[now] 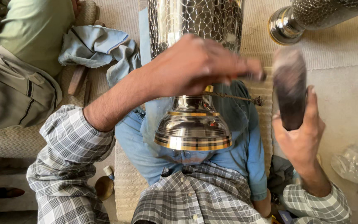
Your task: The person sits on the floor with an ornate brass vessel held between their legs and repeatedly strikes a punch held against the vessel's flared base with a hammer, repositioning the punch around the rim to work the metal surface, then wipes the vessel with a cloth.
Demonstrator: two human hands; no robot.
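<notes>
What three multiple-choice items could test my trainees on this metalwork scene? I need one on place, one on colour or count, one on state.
1. Where does the flared base of the shiny silver hammered-metal vessel rest?
A. On the person's lap
B. On a shelf
C. In a sink

2. What colour are the bands around that base?
A. Red
B. Gold
C. Black

3. How does the right hand stand?
A. Flat on the mat
B. Empty and spread
C. Gripping a dark oblong block

Answers:
1 A, the base sits against the blue-jeaned thighs.
2 B, gold rings circle the silver flare.
3 C, its fingers wrap the block's lower end, while the left hand hovers over the vessel's neck.
</notes>
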